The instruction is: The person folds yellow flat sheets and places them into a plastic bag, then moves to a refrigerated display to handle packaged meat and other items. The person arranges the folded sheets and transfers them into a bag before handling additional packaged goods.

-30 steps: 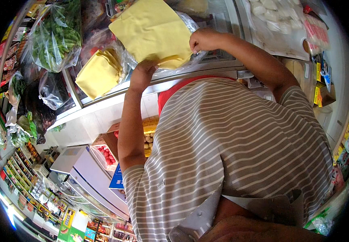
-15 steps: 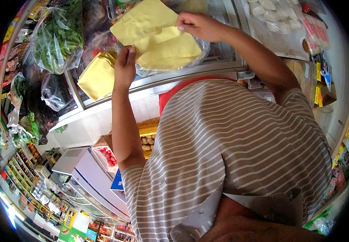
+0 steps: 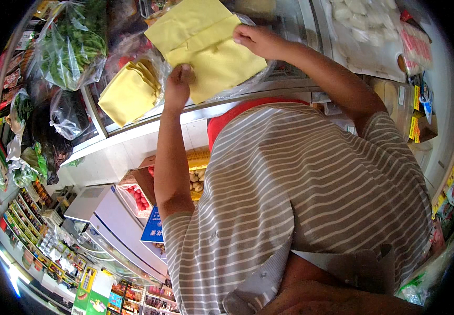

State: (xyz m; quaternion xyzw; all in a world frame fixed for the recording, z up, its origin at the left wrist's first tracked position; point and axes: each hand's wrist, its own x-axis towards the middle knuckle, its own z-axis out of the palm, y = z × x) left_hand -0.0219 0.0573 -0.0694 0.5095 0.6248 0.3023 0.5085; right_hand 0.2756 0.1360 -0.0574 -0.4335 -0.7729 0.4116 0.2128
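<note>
- One glass-topped counter (image 3: 284, 90) holds it all up.
- Big yellow sheets (image 3: 219, 60) lie on it, with clear plastic (image 3: 263, 77) under them. The near part looks folded over; the back part lies flat, so this looks only partly done.
- Left of them is a smaller yellow pile (image 3: 128, 94), folded, which seems finished.
- Right hand (image 3: 253, 40): fingers bent at the sheets' right edge; I can't tell if it pinches.
- Left hand (image 3: 178, 86): at the near-left edge, grip unclear.
</note>
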